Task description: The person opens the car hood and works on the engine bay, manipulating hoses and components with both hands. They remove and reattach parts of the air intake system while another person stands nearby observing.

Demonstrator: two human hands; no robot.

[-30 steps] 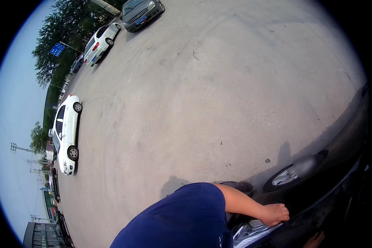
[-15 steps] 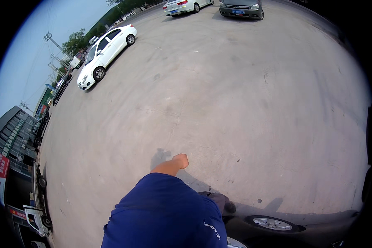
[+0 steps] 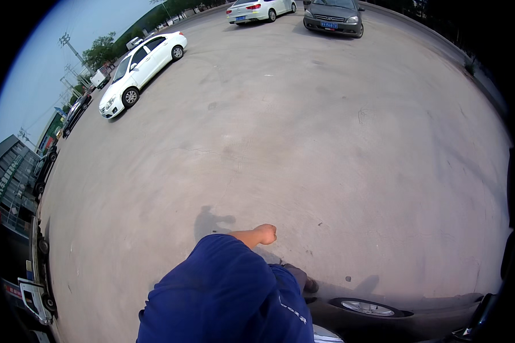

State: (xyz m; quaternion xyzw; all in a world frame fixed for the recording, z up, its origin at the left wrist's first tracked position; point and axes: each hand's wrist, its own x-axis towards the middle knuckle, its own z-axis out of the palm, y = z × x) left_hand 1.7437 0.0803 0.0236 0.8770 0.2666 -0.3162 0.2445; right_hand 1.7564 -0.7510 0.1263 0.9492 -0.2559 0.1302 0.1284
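My left hand (image 3: 265, 234) is out in front of the blue shirt (image 3: 206, 291), with the forearm bent to the right. Its fingers are curled into a fist, and nothing shows in it. Below the fist, part of a dark trouser leg (image 3: 294, 274) and a shoe come out from under the shirt. The dark car (image 3: 440, 311) at the lower right is the closest large thing to this hand, with its wheel (image 3: 367, 308) in sight. My right hand is not seen.
Pale concrete ground (image 3: 303, 148) spreads ahead. A white sedan (image 3: 143, 67) stands at the far left, with another white car (image 3: 257, 10) and a grey car (image 3: 333, 18) at the back. Along the left edge are a flatbed truck (image 3: 37, 297) and a building (image 3: 11, 177).
My left fist has moved right and slightly down, and the forearm lies flatter. The view has shifted a little; the dark car's side mirror now shows at the lower right.
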